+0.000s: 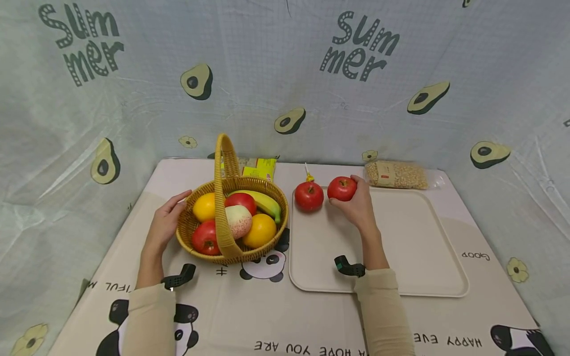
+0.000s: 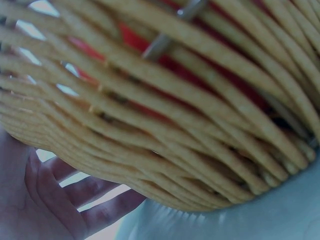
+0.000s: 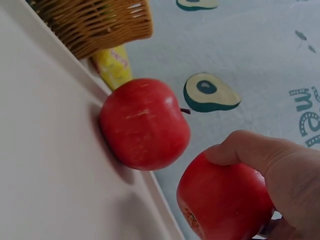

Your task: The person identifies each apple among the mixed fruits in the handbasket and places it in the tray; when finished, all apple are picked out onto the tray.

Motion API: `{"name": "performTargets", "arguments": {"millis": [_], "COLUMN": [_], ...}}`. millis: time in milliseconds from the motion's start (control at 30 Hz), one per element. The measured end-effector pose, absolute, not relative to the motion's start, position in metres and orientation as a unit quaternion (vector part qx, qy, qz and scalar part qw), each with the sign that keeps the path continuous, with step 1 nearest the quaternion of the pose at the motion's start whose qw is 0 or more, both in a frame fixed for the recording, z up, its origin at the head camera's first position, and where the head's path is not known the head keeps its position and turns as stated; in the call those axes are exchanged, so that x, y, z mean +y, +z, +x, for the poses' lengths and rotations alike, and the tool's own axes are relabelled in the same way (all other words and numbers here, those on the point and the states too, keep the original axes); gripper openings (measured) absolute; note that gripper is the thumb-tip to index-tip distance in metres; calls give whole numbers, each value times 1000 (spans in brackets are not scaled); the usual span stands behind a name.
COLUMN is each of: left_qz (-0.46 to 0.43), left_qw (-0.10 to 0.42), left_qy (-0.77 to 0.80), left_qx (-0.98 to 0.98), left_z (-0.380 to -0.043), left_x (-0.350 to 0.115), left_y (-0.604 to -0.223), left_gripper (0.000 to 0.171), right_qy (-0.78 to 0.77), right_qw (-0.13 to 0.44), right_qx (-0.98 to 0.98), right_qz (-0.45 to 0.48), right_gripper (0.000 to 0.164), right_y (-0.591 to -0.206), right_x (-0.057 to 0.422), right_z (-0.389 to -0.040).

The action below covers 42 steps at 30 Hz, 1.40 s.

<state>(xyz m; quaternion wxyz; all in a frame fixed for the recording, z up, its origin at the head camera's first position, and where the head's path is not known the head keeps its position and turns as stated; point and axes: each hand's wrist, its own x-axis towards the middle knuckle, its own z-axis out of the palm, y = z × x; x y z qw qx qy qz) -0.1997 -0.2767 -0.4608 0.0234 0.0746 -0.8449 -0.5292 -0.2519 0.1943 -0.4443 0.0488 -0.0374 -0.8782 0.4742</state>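
My right hand grips a red apple between thumb and fingers over the back part of the beige tray. In the right wrist view this apple is tilted, its base end showing. Just left of it a second red apple rests in the tray's back left corner. My left hand lies along the left side of the wicker basket, fingers extended at the rim. The basket holds red apples, a banana, a pale speckled peach and orange fruits.
Behind the basket lies a yellow packet. A clear bag of yellowish kernels lies along the tray's back edge. Near the second apple a small yellow-wrapped lollipop shows. Patterned sheeting surrounds the table at the back and sides.
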Motion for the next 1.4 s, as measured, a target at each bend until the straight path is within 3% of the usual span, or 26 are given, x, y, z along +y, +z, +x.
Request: {"name": "performTargets", "arguments": {"millis": [1400], "left_qz": [85], "left_qw": [10], "left_qy": [-540], "left_qx": [-837], "left_z": [-200], "left_x": [-275], "left_y": [-461], "left_gripper": [53], "right_qy": [445], "right_qw": [-33], "right_qx": [-893], "right_qz": [-51], "right_gripper": [101], "right_y": [-467], "right_x": [200], "right_z": [-260]}}
